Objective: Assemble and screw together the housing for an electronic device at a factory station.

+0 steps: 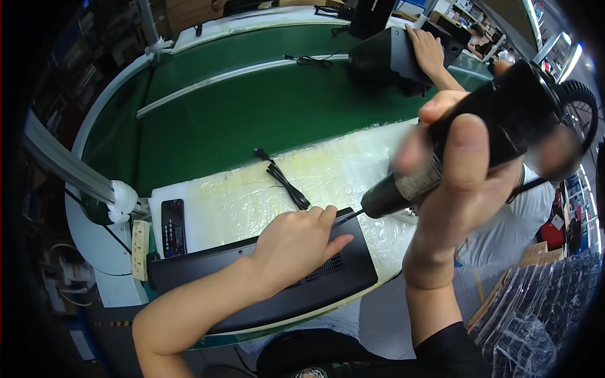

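My right hand point(463, 170) is wrapped round a black electric screwdriver point(498, 113), held tilted up at the right. Its thin bit point(350, 217) slants down to the upper right corner of a flat black casing point(252, 277) with vent slots. On that casing rests my left hand point(293, 242), thumb stretched away from the fingers. Its fingertips are close beside the bit; whether they touch it cannot be told. The other fingers are partly hidden under the hand, and no screw can be made out at the bit's tip.
A black remote control point(172, 228) and a bundled black cable point(287, 183) lie on the plastic-covered foam point(233, 208). Beyond is a green belt point(239, 120) with another cable point(312, 61). At the far right a co-worker's hand point(427, 50) touches a black speaker-like box point(378, 57). A power strip point(140, 249) is at left.
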`<state>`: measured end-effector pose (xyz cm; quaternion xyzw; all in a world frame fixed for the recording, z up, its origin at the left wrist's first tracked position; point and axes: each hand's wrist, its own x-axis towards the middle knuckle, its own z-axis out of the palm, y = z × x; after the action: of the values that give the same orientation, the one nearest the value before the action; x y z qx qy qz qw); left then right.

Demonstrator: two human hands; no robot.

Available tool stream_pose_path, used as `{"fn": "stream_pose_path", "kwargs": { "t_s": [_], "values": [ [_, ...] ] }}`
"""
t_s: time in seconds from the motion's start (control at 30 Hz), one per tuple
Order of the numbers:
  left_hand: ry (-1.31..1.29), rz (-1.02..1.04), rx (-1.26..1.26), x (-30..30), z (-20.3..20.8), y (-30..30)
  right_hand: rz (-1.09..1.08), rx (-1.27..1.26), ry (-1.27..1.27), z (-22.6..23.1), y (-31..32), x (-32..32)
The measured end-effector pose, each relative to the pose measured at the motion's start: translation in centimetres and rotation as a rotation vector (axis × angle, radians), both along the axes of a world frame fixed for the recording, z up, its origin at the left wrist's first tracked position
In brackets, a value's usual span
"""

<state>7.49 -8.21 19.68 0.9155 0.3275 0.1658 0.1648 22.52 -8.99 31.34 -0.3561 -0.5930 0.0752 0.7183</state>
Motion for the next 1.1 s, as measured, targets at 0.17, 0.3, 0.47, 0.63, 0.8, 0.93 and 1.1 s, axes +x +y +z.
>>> {"fn": "stream_pose_path", "kwargs": {
  "t_s": [0.17,0.3,0.47,0.63,0.8,0.93,1.1],
  "values": [
    [0.012,-0.008,0.018,0.2,0.1,-0.1,0.056,0.024,-0.076,-1.2,0.4,0.4],
    [0.007,-0.023,0.051,0.6,0.4,-0.1,0.088,0.102,-0.048,-1.7,1.0,0.6],
    [-0.028,-0.006,0.079,0.5,0.0,0.2,0.137,0.099,0.000,-2.4,1.5,0.3],
    [0.017,0.010,0.056,0.3,0.3,-0.1,0.184,0.063,0.045,-1.0,0.7,1.5],
    [0.013,0.009,0.019,0.8,0.5,-0.4,-0.286,0.090,0.185,-1.6,-2.7,8.0],
    [0.004,0.051,-0.007,0.8,0.4,-0.5,-0.602,-0.053,0.097,-8.0,-2.6,14.2],
    [0.016,0.046,-0.034,1.3,0.9,-0.6,-0.632,-0.011,0.131,-12.3,-2.0,18.2]
  ]
}}
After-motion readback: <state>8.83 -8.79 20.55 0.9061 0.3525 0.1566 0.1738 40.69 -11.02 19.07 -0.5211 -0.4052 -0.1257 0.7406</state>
